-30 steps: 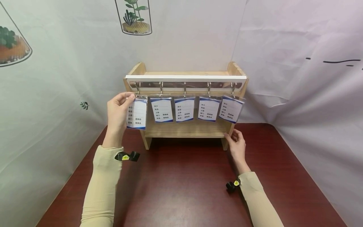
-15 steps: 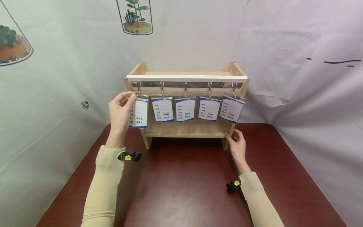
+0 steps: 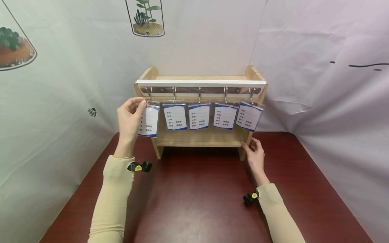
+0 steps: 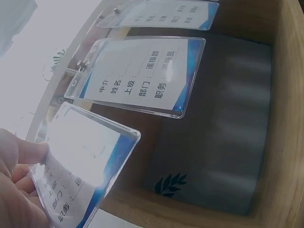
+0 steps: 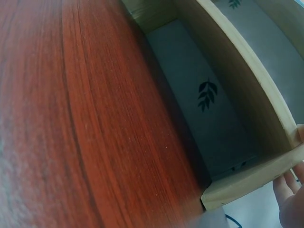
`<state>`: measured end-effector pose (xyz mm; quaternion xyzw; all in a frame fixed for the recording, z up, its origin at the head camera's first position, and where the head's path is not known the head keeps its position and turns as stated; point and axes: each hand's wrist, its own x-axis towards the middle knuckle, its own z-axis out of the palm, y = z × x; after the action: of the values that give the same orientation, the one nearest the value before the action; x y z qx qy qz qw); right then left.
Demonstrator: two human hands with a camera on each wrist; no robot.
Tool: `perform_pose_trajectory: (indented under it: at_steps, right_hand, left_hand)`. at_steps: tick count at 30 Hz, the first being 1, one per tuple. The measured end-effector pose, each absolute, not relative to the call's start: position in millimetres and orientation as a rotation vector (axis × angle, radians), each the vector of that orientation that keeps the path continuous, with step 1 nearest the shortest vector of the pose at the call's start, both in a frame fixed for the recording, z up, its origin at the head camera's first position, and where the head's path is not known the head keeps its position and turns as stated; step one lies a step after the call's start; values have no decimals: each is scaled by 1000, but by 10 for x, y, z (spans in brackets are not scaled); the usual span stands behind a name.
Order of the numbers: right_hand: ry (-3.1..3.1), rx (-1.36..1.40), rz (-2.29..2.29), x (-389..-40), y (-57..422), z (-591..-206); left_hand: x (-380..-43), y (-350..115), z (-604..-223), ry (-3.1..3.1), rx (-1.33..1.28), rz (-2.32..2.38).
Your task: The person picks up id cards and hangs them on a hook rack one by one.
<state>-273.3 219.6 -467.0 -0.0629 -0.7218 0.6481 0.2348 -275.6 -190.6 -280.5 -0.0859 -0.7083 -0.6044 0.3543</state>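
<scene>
A badge in a clear plastic holder [image 3: 150,118] hangs at the left end of a hook rail [image 3: 188,90]. My left hand [image 3: 129,116] pinches this badge by its upper left edge, thumb in front, covering part of its print. In the left wrist view the held badge [image 4: 83,156] tilts and shines with glare. Low on the right, my right hand [image 3: 255,153] grips the side panel of the wooden shelf [image 3: 197,139], thumb at the front edge of the lower board. The right wrist view catches only its fingers [image 5: 285,187] by the panel.
Several matching badges [image 3: 199,116] hang from the other hooks, the rightmost one [image 3: 250,115] tilted. The shelf stands on a dark red table [image 3: 194,195], against a pale cloth backdrop [image 3: 206,40] printed with plants.
My left hand has shifted slightly right and covers more of the held badge's left side; the badge's lower edge has risen a little. The right hand keeps its place on the shelf.
</scene>
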Motion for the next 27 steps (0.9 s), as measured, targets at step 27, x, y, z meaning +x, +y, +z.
perform_pose_trajectory:
  at_steps: [27]
  right_hand:
    - [-1969,-171,1795,-2733,2196,-4684]
  left_hand:
    - [-2728,-1991,-2740,-1900,-255,-1693]
